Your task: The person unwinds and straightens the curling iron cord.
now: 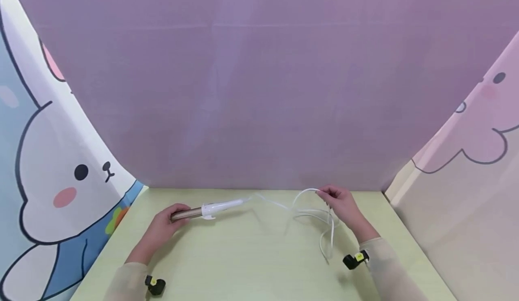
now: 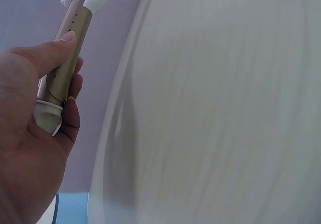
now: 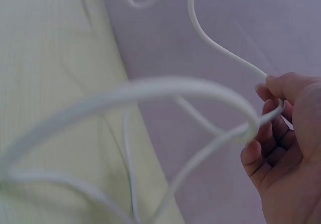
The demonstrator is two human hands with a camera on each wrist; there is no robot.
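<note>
My left hand (image 1: 160,231) grips a curling iron by its gold barrel (image 1: 192,213), with the white handle (image 1: 227,205) pointing right. In the left wrist view the thumb presses along the barrel (image 2: 76,17), fingers wrap behind it, and a pale end cap (image 2: 48,114) shows near the palm. From the handle's far end a white cord (image 1: 272,201) runs to my right hand (image 1: 343,207), which pinches it between thumb and fingertips. Loose loops of cord (image 3: 145,90) hang below that hand in the right wrist view.
The pale wood-grain table (image 1: 243,265) lies beneath both hands. A plain purple backdrop (image 1: 259,102) rises at its back edge. Printed cartoon panels stand at both sides, a rabbit (image 1: 48,179) on the left and a pink figure (image 1: 482,129) on the right.
</note>
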